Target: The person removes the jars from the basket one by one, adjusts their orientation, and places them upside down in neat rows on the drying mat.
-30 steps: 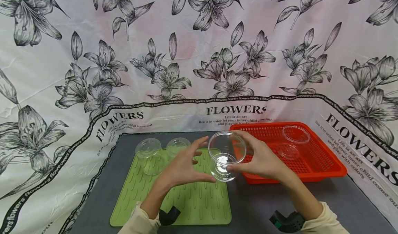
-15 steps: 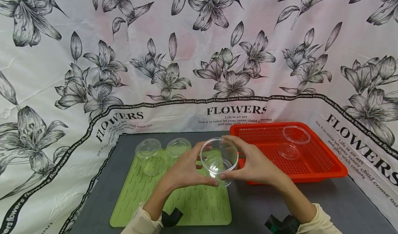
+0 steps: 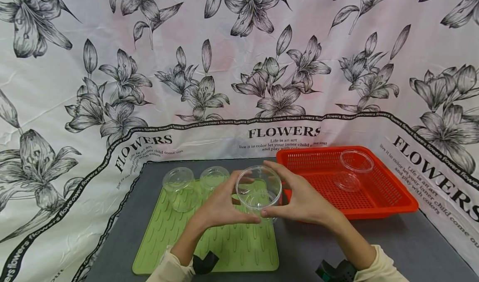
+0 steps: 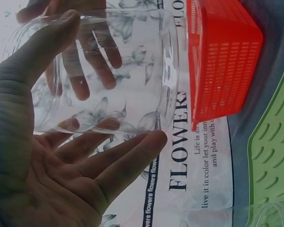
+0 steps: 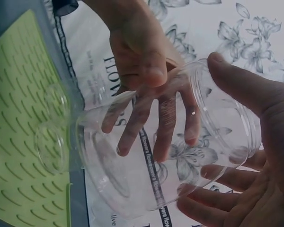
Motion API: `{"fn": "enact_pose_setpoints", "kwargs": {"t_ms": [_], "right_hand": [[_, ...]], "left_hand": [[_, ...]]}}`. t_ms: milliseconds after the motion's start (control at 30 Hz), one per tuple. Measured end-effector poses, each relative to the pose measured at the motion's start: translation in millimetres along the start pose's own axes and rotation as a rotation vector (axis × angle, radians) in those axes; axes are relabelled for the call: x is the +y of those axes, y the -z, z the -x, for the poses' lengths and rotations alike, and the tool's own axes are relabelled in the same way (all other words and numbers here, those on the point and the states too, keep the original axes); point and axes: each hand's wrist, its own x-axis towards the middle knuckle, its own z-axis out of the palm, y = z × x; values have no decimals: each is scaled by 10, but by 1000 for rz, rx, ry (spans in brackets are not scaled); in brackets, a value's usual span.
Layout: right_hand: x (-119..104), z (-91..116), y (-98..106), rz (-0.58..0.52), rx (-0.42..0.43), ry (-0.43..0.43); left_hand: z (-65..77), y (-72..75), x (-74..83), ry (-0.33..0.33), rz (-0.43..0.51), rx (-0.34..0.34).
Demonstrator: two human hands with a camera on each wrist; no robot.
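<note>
A clear plastic cup (image 3: 259, 188) is held up between both hands over the right part of the green mat, its round rim facing the head camera. My left hand (image 3: 218, 207) holds its left side, thumb below and fingers behind it. On the opposite side, my right hand (image 3: 304, 196) grips the cup near the rim with thumb and spread fingers. Through the transparent wall (image 5: 132, 175), the right wrist view shows the left hand's fingers. In the left wrist view, the left thumb (image 4: 52, 40) lies across the cup and the fingers stretch along its other side.
Two similar clear cups stand at the mat's back left, one cup (image 3: 180, 190) nearer and another cup (image 3: 214, 177) beside it. The ribbed green mat (image 3: 161, 240) lies on a grey table (image 3: 116, 232). At right, a red plastic basket (image 3: 398, 205) contains one clear cup (image 3: 355, 163).
Both hands have come closer together as the cup shifted left over the mat. My left hand, apart from the cup's side earlier, now holds it along with the right.
</note>
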Motion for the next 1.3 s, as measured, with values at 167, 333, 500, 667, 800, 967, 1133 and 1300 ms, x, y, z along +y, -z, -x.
{"fn": "enact_pose_setpoints", "kwargs": {"t_ms": [167, 333, 500, 667, 800, 967, 1133, 1300], "right_hand": [[29, 25, -6, 14, 25, 20], [108, 69, -18, 18, 38, 20], [223, 108, -73, 9, 48, 22], [312, 128, -123, -50, 64, 65], [334, 133, -156, -114, 79, 105], [341, 141, -185, -142, 99, 142], [348, 138, -219, -133, 116, 171], [352, 144, -240, -129, 133, 177]], "left_hand": [[9, 21, -12, -11, 29, 18], [26, 50, -19, 8, 72, 42], [40, 66, -41, -34, 152, 57], [48, 69, -49, -90, 250, 42], [50, 68, -44, -108, 298, 29], [48, 59, -32, -117, 334, 23], [49, 36, -28, -116, 396, 4], [47, 11, -45, -132, 462, -15]]}}
